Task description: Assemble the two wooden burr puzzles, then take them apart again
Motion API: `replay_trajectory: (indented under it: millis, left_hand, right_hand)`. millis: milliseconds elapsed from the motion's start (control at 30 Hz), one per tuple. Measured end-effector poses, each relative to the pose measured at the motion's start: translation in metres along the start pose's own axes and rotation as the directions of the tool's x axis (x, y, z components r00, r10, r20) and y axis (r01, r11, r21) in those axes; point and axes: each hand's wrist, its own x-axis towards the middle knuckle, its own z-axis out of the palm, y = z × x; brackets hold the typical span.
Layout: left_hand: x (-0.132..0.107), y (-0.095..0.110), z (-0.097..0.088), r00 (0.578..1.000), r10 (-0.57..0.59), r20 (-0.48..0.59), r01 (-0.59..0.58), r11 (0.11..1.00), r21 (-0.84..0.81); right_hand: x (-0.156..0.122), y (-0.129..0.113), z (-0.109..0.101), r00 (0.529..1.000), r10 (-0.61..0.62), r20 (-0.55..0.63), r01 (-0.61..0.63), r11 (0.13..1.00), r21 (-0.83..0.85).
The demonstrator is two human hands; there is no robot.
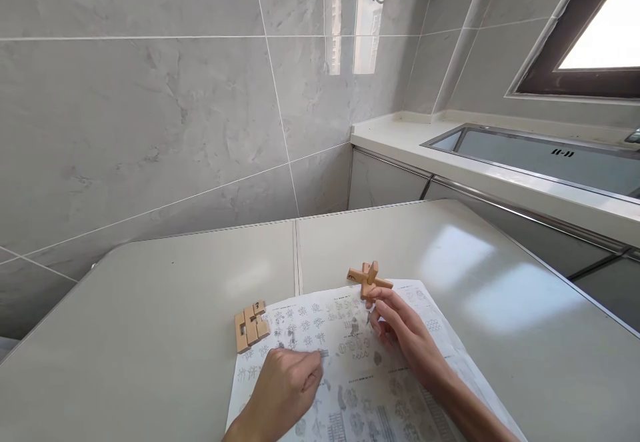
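Note:
My right hand [403,329] is at a wooden burr puzzle [369,278], a cross of interlocking sticks at the far edge of a printed paper sheet [360,362]. Its thumb and forefinger meet at the near, lower end of the puzzle; the other fingers curl beneath. My left hand [290,382] rests on the sheet in a loose fist, and I see nothing in it. Several notched wooden pieces [251,326] lie side by side at the sheet's left edge, one marked with a dark figure. Small diagrams and text cover the sheet, partly hidden by my hands.
A pale table [165,342] with a seam carries everything. Grey wall tiles [150,109] rise behind it. To the right runs a white counter [395,137] with a steel-rimmed sink [530,152], below a dark-framed window [575,72]. Light glares on the table's right side.

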Motion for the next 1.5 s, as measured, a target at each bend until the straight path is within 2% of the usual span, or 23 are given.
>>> replay_trajectory:
  millis: [167,400,600,767,900,1000,1167,1500]
  left_hand:
    - [0.001,0.001,0.000,1.000,-0.003,0.004,0.003,1.000,0.010]
    - [0.009,0.011,-0.011,0.994,-0.107,0.014,0.107,0.994,0.012]
    - [0.010,0.012,-0.019,0.978,-0.201,0.051,0.206,0.971,-0.120]
    - [0.007,0.010,-0.022,0.977,-0.168,0.134,0.194,0.959,-0.207]
    - [0.010,0.011,-0.026,0.966,-0.066,0.250,0.133,0.955,-0.264]
    - [0.014,0.014,-0.028,0.962,-0.041,0.269,0.126,0.943,-0.308]
    - [0.016,0.018,-0.030,0.965,-0.135,0.223,0.203,0.926,-0.318]
    - [0.013,0.015,-0.027,0.958,-0.178,0.225,0.242,0.921,-0.305]
  right_hand:
    - [-0.007,-0.006,0.006,0.997,-0.007,0.071,0.014,0.995,-0.102]
    - [-0.011,-0.001,0.004,0.984,0.017,0.175,0.017,0.981,-0.191]
    - [-0.015,0.000,0.007,0.945,-0.019,0.326,0.138,0.928,-0.345]
    - [-0.021,-0.005,0.013,0.907,0.019,0.420,0.161,0.906,-0.391]
    - [-0.025,-0.008,0.018,0.879,0.032,0.475,0.183,0.898,-0.400]
    - [-0.026,-0.010,0.019,0.870,0.014,0.492,0.203,0.900,-0.385]
    - [-0.026,-0.011,0.019,0.884,0.023,0.467,0.153,0.930,-0.334]
    - [-0.023,-0.003,0.018,0.911,0.103,0.400,0.060,0.925,-0.375]
